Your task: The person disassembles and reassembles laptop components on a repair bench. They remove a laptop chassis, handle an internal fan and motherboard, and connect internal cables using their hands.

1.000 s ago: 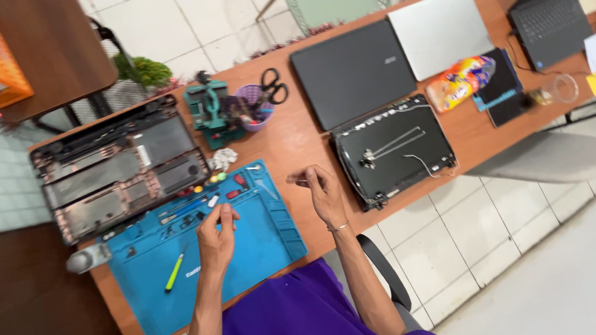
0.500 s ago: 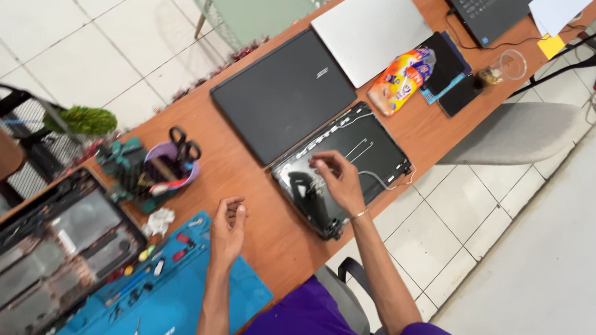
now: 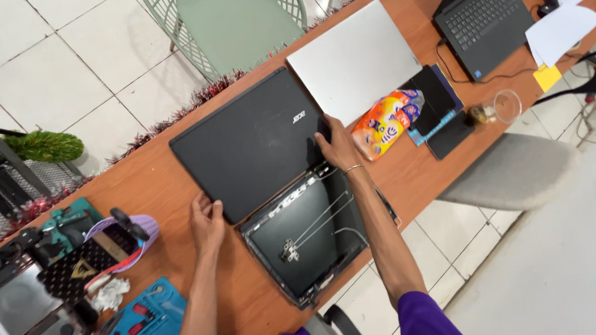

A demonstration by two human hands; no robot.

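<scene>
The closed black laptop (image 3: pixel 252 143), lying flat on the bench (image 3: pixel 156 188) beside the opened lid shell (image 3: pixel 312 238), is gripped at opposite corners by the left hand (image 3: pixel 207 220) and right hand (image 3: pixel 337 145); it is judged rigid, fairly heavy and smooth, best held by its edges.

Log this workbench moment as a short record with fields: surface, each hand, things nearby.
surface: long wooden table
left hand: left hand rests at the near-left corner of the closed black laptop
right hand: right hand grips the same laptop's right edge
in front: bare black screen lid with cables, lying open side up
right of laptop: closed silver laptop, orange snack bag
far right: open black laptop, glass cup
left: blue work mat, tool holder
</scene>
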